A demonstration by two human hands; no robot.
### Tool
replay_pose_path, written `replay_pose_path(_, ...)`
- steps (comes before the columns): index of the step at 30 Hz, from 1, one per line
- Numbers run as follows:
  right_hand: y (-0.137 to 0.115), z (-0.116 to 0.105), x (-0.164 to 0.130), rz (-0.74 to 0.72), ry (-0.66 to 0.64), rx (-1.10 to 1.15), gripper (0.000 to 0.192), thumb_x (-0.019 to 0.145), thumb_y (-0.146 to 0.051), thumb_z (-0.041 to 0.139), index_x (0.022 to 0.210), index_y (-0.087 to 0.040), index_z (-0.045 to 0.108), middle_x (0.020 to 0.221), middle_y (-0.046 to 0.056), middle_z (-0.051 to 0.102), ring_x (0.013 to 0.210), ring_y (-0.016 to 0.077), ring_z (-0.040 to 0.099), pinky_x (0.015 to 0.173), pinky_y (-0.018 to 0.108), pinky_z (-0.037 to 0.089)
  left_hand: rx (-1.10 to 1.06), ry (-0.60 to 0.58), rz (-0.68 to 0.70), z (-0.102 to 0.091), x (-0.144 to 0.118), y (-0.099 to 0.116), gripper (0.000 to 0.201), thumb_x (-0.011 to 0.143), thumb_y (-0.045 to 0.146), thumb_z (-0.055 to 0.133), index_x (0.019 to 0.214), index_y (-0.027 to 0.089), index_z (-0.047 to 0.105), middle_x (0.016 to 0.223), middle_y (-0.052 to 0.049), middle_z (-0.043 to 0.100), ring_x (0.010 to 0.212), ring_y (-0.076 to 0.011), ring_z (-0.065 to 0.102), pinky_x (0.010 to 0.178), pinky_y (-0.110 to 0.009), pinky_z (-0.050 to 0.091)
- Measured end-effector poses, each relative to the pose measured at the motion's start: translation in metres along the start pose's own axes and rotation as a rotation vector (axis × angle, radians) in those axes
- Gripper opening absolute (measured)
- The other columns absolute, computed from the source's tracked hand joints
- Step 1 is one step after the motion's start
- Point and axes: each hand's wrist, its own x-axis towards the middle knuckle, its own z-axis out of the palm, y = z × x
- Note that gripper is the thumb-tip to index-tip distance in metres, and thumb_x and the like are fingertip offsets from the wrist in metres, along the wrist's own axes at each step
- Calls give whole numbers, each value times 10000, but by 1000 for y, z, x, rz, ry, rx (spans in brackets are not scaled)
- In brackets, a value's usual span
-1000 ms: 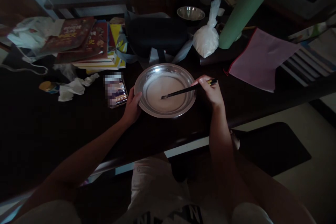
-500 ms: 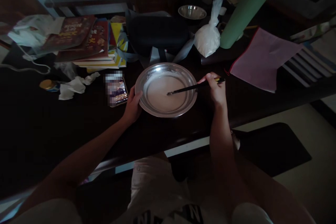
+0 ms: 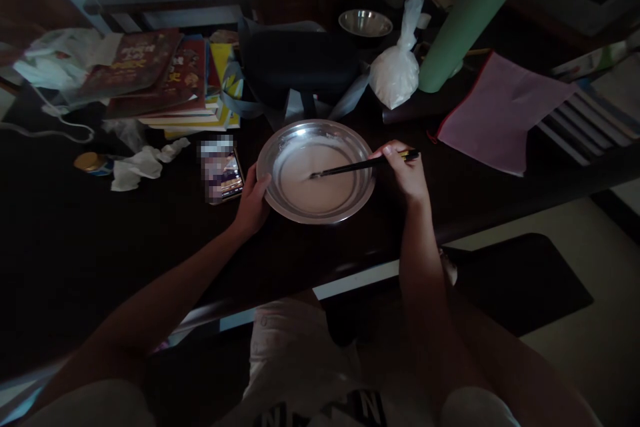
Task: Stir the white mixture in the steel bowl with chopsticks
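Observation:
A wide metal bowl [image 3: 320, 218] rests on the dark table, holding a pale, milky liquid [image 3: 320, 195]. My left hand [image 3: 254, 200] grips the bowl's left rim, thumb over the edge. In my right hand [image 3: 406, 170], closed fingers hold dark chopsticks [image 3: 357, 165] that slant down to the left. Their tips dip into the liquid near the bowl's middle. Whether the right hand touches the bowl's rim, I cannot tell. Just left of the bowl lies a lit phone [image 3: 227, 177], partly blurred out.
Behind the bowl are a black case [image 3: 300, 67], a tied bag of white powder [image 3: 395, 77], a second metal bowl [image 3: 365, 23] and a green cylinder [image 3: 470, 20]. Stacked books [image 3: 165, 83] and crumpled tissue [image 3: 137, 168] lie left; a pink mesh pouch [image 3: 500, 113] is right.
My right hand has moved slightly left, and the chopstick tips have shifted left through the liquid. My left hand and the bowl stay in place.

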Motion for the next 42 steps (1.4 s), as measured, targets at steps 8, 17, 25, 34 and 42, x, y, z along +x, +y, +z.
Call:
replay_pose_path(8, -3, 1, 0, 28, -17, -19, 527, 856, -772, 708, 667, -281, 736, 678, -6, 738, 757, 203, 734, 790, 381, 603, -7, 17, -10, 1, 0, 0, 556, 753, 529, 871, 1229, 299, 701, 1107, -33, 774, 1032, -265, 738, 910, -392, 621)
replay_pose_path(17, 1, 0, -1, 37, -21, -6, 478, 891, -716, 713, 691, -282, 743, 686, -10, 733, 770, 192, 740, 792, 363, 602, 1, 9, -6, -1, 0, -1, 606, 760, 533, 872, 1288, 302, 685, 1114, -45, 771, 1112, -298, 738, 945, -414, 629)
replay_pose_path(25, -1, 0, 0, 52, -11, -11, 528, 862, -769, 705, 665, -281, 738, 655, -9, 725, 739, 194, 730, 771, 370, 597, -5, 3, 3, 0, 0, -1, 603, 755, 571, 880, 1261, 309, 683, 1114, -43, 767, 1068, -284, 739, 936, -407, 620)
replay_pose_path(34, 0, -1, 0, 11, -12, 5, 494, 901, -714, 706, 677, -276, 751, 652, -13, 719, 734, 179, 723, 768, 352, 581, -23, 17, -18, 1, -1, 0, 607, 730, 541, 893, 1259, 314, 701, 1113, -21, 778, 1058, -270, 742, 944, -389, 620)
replay_pose_path(42, 0, -1, 0, 39, 33, -4, 533, 896, -746, 685, 659, -271, 739, 645, -10, 725, 711, 182, 723, 769, 359, 602, 11, -8, 4, -1, 1, -1, 617, 759, 549, 873, 1288, 290, 690, 1102, -42, 775, 1035, -280, 746, 922, -405, 622)
